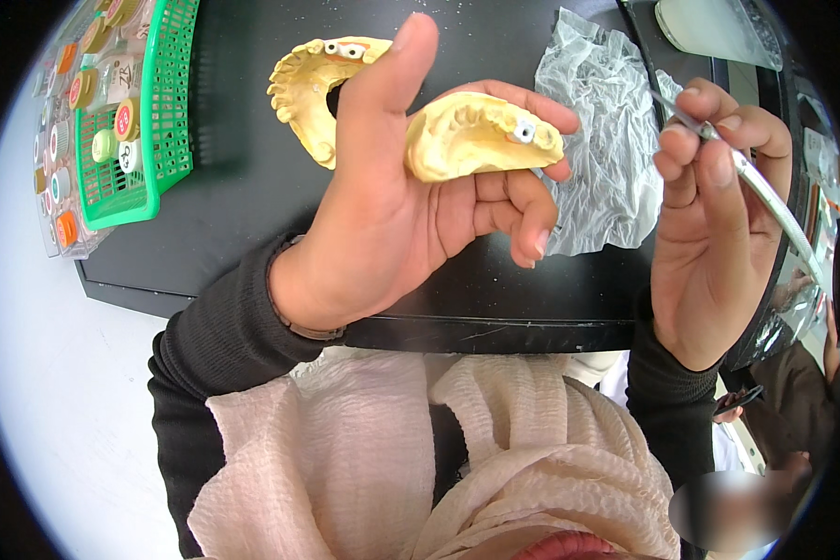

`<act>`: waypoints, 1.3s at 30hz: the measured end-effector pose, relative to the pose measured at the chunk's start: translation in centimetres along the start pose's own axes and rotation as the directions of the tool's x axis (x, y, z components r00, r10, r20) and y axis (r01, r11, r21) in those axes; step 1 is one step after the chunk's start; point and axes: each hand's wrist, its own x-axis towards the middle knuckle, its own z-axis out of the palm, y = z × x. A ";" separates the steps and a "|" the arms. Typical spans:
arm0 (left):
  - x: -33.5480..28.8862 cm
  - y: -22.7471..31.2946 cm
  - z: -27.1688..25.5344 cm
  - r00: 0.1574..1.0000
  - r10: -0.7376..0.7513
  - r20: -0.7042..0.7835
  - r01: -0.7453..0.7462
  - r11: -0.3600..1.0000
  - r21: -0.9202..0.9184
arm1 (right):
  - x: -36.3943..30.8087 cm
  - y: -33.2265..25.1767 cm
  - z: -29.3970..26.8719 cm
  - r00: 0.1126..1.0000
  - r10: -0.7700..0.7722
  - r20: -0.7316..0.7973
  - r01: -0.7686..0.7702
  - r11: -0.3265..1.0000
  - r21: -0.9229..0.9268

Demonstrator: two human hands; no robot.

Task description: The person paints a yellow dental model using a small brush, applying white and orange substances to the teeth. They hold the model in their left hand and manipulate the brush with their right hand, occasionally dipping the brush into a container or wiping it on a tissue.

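My left hand [373, 215], palm up, holds a pale yellow plaster dental cast [448, 145] along its fingers. The thumb points up and away from it. A whitish tooth piece with a dark hole [525, 132] sits in the cast's right part. Behind the thumb, a second yellow dental cast [310, 107] rests on the table, partly hidden; it has two similar white pieces beside a reddish-brown patch. To the right, my right hand [719, 205] pinches a slender silver dental instrument [765, 198]. Its thin tip points up and left, apart from the cast.
A green plastic basket [173, 103] with several small capped jars stands at the left of the black table [238, 168]. Crumpled translucent film [602, 140] lies between my hands. A whitish container [719, 33] is at the far right. Another person's hand [733, 406] holds a dark object at the lower right.
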 end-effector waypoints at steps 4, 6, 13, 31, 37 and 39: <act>-0.2 0.8 0.5 0.994 -0.109 0.015 0.108 0.991 0.078 | -0.1 -0.3 0.3 0.999 0.003 0.044 0.000 0.998 -0.070; -0.3 1.0 0.6 0.987 -0.158 0.011 0.156 0.980 0.122 | 0.0 -0.5 0.3 0.999 0.005 0.032 -0.002 0.996 -0.093; -0.3 1.0 0.0 0.989 -0.114 0.093 0.093 0.974 0.209 | -0.1 -0.3 0.4 0.997 0.042 0.070 -0.041 0.999 -0.005; 0.6 1.6 -0.4 0.970 -0.241 -0.033 0.240 0.970 -0.035 | 1.8 -1.8 1.1 0.648 -0.256 0.717 0.596 0.757 -0.269; 0.7 1.8 -0.5 0.958 -0.288 0.011 0.288 0.953 -0.092 | 2.2 -2.3 0.9 0.608 -0.160 0.778 0.545 0.797 -0.262; 0.7 2.2 -0.2 0.951 -0.309 0.007 0.307 0.943 -0.131 | 2.3 -2.4 0.9 0.603 -0.134 0.787 0.534 0.801 -0.272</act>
